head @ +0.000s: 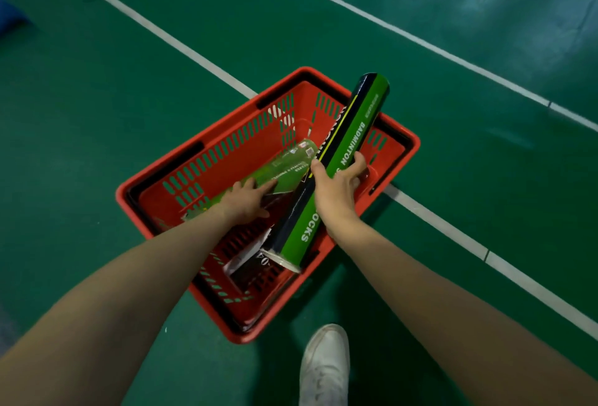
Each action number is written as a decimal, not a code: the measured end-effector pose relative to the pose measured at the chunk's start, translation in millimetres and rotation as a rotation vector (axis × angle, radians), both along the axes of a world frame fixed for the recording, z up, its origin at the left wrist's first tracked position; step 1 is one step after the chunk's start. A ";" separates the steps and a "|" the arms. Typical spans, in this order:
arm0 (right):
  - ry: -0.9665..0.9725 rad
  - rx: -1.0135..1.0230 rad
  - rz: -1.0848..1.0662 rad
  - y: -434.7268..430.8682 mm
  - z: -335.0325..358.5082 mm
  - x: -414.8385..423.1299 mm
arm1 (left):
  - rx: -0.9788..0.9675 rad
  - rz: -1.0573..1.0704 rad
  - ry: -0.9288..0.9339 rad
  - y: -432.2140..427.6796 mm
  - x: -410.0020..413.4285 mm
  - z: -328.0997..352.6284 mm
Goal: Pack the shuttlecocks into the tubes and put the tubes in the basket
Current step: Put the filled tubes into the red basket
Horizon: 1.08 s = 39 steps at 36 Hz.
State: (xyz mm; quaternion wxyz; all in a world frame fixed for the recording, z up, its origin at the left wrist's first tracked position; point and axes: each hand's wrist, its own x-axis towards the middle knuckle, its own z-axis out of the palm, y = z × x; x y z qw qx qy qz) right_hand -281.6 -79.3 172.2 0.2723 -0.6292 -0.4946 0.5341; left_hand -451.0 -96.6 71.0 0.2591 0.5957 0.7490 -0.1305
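Note:
A red plastic basket [223, 134] stands on the green court floor. My right hand [336, 190] grips a long green and black shuttlecock tube [354, 137] around its middle and holds it slanted over the basket, its capped lower end low inside. A second green tube [288, 168] lies across the basket's inside, blurred. My left hand [246, 200] rests on that tube with fingers stretched along it. A dark tube or pack [246, 263] lies on the basket bottom, partly hidden under the held tube.
White court lines [181, 46] cross the green floor behind and right of the basket. My white shoe [325, 363] stands just in front of the basket's near corner. A blue object [9, 17] shows at the far left edge.

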 end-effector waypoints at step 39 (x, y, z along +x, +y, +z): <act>-0.871 0.221 0.892 3.8 -59.8 -0.8 | -0.001 0.144 -0.090 -35.1 31.0 25.7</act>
